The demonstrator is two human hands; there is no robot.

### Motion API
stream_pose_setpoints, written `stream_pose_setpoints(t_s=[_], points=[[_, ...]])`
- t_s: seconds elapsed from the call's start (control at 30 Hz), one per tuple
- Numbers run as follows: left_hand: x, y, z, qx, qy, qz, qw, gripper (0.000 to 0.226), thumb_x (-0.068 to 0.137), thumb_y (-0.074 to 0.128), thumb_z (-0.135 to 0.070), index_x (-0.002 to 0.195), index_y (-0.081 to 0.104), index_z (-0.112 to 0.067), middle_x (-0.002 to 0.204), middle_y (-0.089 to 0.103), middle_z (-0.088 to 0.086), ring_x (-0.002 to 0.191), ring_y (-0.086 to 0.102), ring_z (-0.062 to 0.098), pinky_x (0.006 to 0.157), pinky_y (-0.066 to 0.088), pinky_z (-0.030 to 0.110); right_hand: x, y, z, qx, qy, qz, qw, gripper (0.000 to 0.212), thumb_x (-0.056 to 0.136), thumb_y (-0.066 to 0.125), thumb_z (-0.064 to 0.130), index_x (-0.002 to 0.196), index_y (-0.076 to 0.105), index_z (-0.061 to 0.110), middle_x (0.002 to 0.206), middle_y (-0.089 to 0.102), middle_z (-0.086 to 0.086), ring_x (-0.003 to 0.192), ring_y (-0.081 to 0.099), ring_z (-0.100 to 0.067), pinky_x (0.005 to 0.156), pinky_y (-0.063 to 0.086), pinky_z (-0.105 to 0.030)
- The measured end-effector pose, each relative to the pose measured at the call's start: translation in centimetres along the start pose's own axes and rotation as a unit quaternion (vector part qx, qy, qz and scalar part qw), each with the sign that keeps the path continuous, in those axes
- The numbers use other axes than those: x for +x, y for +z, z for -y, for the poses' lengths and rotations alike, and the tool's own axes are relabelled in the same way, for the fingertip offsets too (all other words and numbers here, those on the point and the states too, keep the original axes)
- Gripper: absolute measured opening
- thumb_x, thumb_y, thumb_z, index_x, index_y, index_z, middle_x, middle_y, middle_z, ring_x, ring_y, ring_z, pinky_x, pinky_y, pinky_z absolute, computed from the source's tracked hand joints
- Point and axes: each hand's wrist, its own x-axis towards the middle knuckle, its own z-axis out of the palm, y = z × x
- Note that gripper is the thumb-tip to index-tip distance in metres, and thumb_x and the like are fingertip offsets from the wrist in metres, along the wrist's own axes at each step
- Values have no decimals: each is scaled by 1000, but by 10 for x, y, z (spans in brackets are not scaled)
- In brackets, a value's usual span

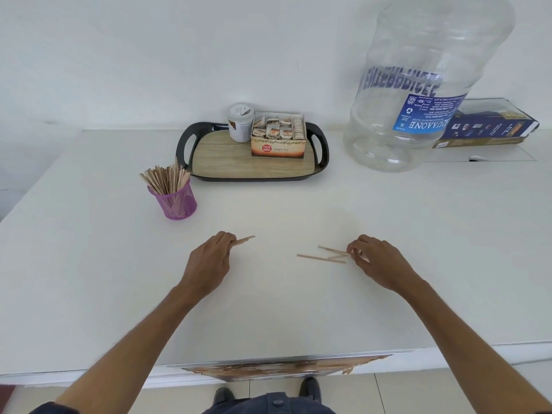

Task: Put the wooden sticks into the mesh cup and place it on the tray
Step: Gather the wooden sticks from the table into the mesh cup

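A purple mesh cup (176, 204) stands on the white table, left of centre, packed with several wooden sticks (166, 177). Behind it to the right lies a black tray (183, 144) with a wood-pattern floor. My left hand (209, 259) rests low on the table, fingers closed around a few wooden sticks (244, 239) that poke out to the right. My right hand (377, 261) pinches the ends of loose wooden sticks (321, 257) that lie crossed on the table between the hands.
On the tray stand a white jar (240, 122) and an open box of ginger tea sachets (277, 137). A large clear water bottle (418, 85) rises at the back right, with a blue carton (490, 125) behind it. The table's front edge is near my body.
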Motion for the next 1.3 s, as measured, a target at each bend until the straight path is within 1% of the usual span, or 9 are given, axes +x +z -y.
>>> stream_pose_setpoints(t_s=[0.13,0.27,0.37,0.5,0.7,0.83,0.93,1.1,1.3], points=[[1,0,1,2,1,0,1000,13,98,48,-9,101,60,-10,91,61,0,71,57,25,54,48,38,9,6,11,-12,-16,-4,1000,12,98,55,22,100,67,19,99,64,5,91,59,-17,70,40,-27],[2,1,1,5,-4,0,1000,12,98,48,-9,101,60,-10,91,61,-2,71,57,24,54,45,35,19,12,27,-17,-21,-7,1000,13,98,53,22,100,65,18,100,63,4,95,57,-18,75,42,-29],[1,1,1,4,-7,-1,1000,12,98,48,-8,101,60,-10,90,61,-2,68,55,23,53,41,31,25,15,41,-1,-5,3,1000,13,98,51,23,101,63,20,100,62,6,92,59,-17,74,47,-31],[-1,0,0,-3,-11,8,1000,13,98,47,-8,101,60,-10,90,61,0,69,55,25,55,44,34,27,17,51,19,-1,32,999,14,97,51,25,102,64,20,99,62,6,88,62,-19,74,48,-33],[-1,-2,0,-29,-16,5,999,12,97,47,-6,98,59,-8,86,60,1,67,53,26,57,45,38,23,16,59,23,-13,55,998,25,94,59,42,109,65,23,104,60,6,90,61,-21,75,47,-33],[3,-4,-3,-44,-17,2,999,12,98,46,-6,98,58,-8,85,58,-1,65,52,25,57,45,38,23,22,70,5,-13,29,999,21,98,55,31,108,70,19,104,65,4,90,63,-22,72,46,-32],[5,-4,-5,-50,-16,0,999,12,97,46,-5,97,58,-8,83,55,-4,64,50,24,57,44,37,24,23,76,-13,-7,22,1000,21,100,49,26,107,66,16,104,64,2,91,61,-23,72,45,-33],[6,-4,-7,-56,-14,0,998,11,97,47,-5,97,58,-8,81,52,-7,63,49,23,56,42,35,22,26,83,-77,-19,54,995,21,102,41,24,112,52,10,110,56,-4,100,54,-23,73,44,-34],[5,-6,-8,-60,-20,-3,998,11,97,47,-5,97,58,-8,81,54,-5,63,50,24,56,43,37,27,19,86,-39,-10,85,996,21,102,41,19,112,55,7,110,61,-9,96,59,-29,82,49,-39]])
